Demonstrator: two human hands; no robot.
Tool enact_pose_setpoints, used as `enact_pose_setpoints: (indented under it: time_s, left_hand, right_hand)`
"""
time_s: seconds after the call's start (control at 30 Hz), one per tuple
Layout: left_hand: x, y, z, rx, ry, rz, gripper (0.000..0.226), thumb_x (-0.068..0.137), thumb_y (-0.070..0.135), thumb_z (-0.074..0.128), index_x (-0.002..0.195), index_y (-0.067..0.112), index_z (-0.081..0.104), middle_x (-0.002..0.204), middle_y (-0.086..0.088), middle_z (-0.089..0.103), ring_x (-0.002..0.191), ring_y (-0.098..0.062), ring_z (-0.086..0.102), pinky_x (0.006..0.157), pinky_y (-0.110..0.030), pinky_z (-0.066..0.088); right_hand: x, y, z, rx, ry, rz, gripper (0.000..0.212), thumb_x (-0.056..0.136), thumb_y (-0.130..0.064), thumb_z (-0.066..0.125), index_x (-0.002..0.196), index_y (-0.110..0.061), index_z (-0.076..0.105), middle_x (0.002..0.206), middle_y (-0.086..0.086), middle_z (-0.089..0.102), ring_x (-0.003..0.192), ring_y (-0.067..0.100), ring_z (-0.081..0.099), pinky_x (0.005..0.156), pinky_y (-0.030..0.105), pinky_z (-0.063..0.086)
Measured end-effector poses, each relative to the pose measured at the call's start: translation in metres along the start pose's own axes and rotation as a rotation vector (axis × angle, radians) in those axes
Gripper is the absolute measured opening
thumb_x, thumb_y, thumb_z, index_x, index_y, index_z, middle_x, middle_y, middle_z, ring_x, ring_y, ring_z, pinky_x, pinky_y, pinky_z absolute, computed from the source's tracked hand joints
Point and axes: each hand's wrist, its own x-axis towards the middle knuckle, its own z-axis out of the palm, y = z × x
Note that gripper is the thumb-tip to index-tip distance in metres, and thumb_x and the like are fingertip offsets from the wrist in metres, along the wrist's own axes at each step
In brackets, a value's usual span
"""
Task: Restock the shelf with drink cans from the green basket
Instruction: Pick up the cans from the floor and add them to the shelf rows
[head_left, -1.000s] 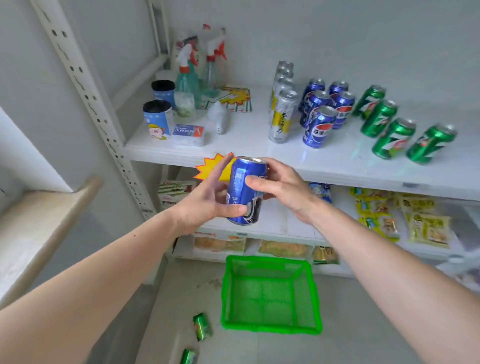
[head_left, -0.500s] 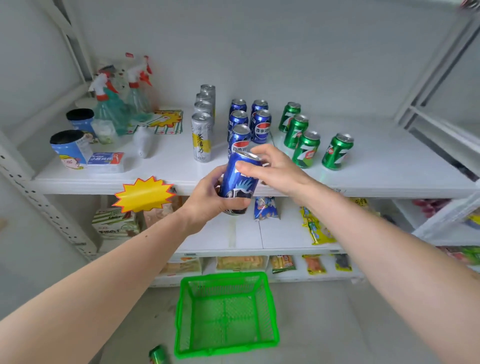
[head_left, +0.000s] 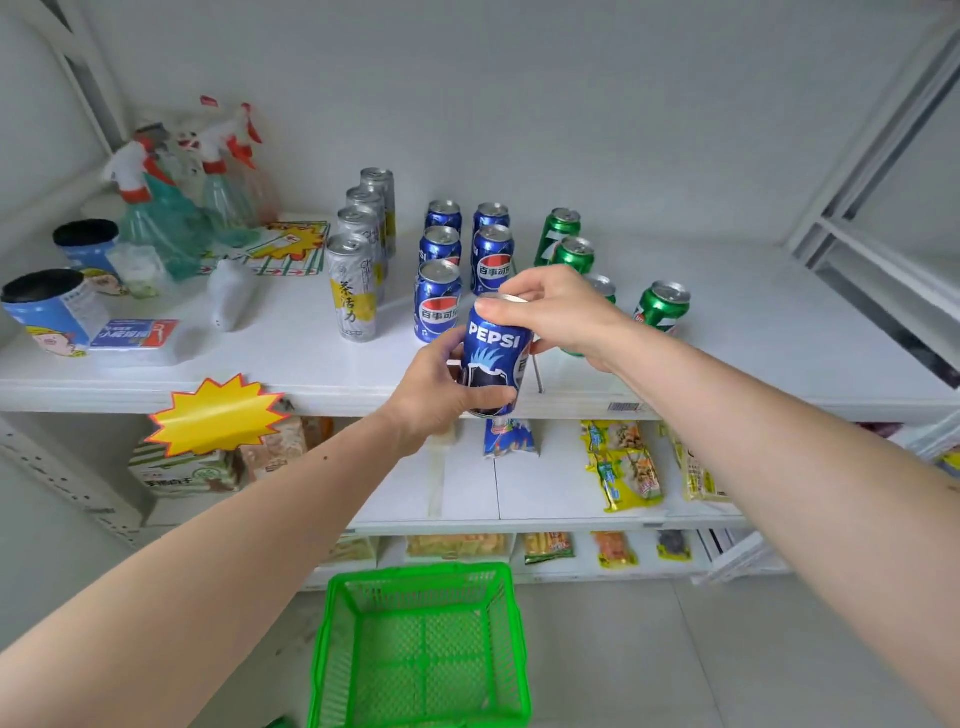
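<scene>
— Can position?
— Blue Pepsi can (head_left: 496, 353) is held upright just above the shelf (head_left: 311, 374) front edge, before the blue cans (head_left: 439, 299).
— Hands?
— Its lower body is wrapped by the left hand (head_left: 441, 387); its top rim is pinched by the right hand (head_left: 561, 312).
— Basket?
— Green basket (head_left: 421, 644) is seen on the floor below.

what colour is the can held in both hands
Blue can, white PEPSI lettering; head view.

The blue aluminium Pepsi can (head_left: 496, 353), held between the left hand (head_left: 441, 384) and right hand (head_left: 558, 306), has been raised from below the white top shelf (head_left: 322, 374) edge to its front, and rotated so the PEPSI lettering is presented.
</scene>
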Motion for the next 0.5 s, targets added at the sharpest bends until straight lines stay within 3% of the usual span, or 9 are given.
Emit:
enact_pose_setpoints:
  time_s: [0.1,0.2,0.27,0.3,0.4,0.5]
  left_hand:
    - [0.023,-0.001,-0.009,-0.055,-0.057,-0.007,0.067,0.068,0.004,0.082,0.127,0.018,0.053,0.117,-0.004,0.066,0.106,-0.023,0.065,0.087,-0.033,0.055]
    - [0.041,-0.002,-0.017,-0.110,-0.124,-0.029,0.075,0.070,0.002,0.080,0.133,0.020,0.045,0.119,-0.003,0.065,0.111,-0.024,0.063,0.090,-0.039,0.053]
    - [0.052,-0.002,-0.019,-0.097,-0.178,-0.035,0.073,0.073,-0.002,0.076,0.134,0.020,0.042,0.120,-0.006,0.065,0.111,-0.025,0.063,0.090,-0.041,0.053]
    - [0.057,-0.001,-0.019,-0.079,-0.200,-0.025,0.072,0.074,-0.002,0.075,0.133,0.021,0.042,0.120,-0.007,0.065,0.111,-0.024,0.063,0.091,-0.041,0.053]
    - [0.071,0.003,-0.009,-0.007,-0.159,0.008,0.076,0.068,0.004,0.082,0.131,0.023,0.044,0.121,-0.002,0.064,0.109,-0.016,0.063,0.086,-0.031,0.056]
    - [0.081,0.004,0.005,0.059,-0.030,0.044,0.078,0.063,0.006,0.087,0.128,0.023,0.048,0.115,0.002,0.062,0.101,-0.009,0.061,0.070,-0.016,0.053]
  right_hand:
    - [0.016,-0.002,-0.013,-0.042,-0.067,0.019,0.045,0.082,-0.045,0.074,0.115,-0.017,0.063,0.110,-0.001,0.070,0.102,0.014,0.067,0.083,0.037,0.058]
    - [0.032,-0.001,-0.023,-0.112,-0.125,0.052,0.056,0.078,-0.045,0.078,0.125,-0.020,0.059,0.120,-0.005,0.066,0.095,0.007,0.064,0.068,0.026,0.050]
    - [0.042,0.001,-0.025,-0.126,-0.119,0.055,0.060,0.071,-0.047,0.081,0.121,-0.019,0.064,0.115,-0.003,0.070,0.092,0.011,0.068,0.071,0.029,0.053]
    - [0.046,0.002,-0.026,-0.127,-0.108,0.043,0.051,0.071,-0.045,0.082,0.112,-0.019,0.069,0.106,-0.001,0.074,0.090,0.013,0.070,0.072,0.030,0.054]
    - [0.056,0.008,-0.028,-0.096,-0.041,0.027,0.024,0.074,-0.036,0.083,0.087,-0.018,0.074,0.079,-0.003,0.075,0.069,0.007,0.068,0.059,0.023,0.048]
    - [0.067,0.013,-0.031,-0.124,0.015,0.045,0.037,0.067,-0.042,0.086,0.087,-0.014,0.073,0.078,-0.003,0.076,0.069,0.011,0.070,0.062,0.027,0.051]
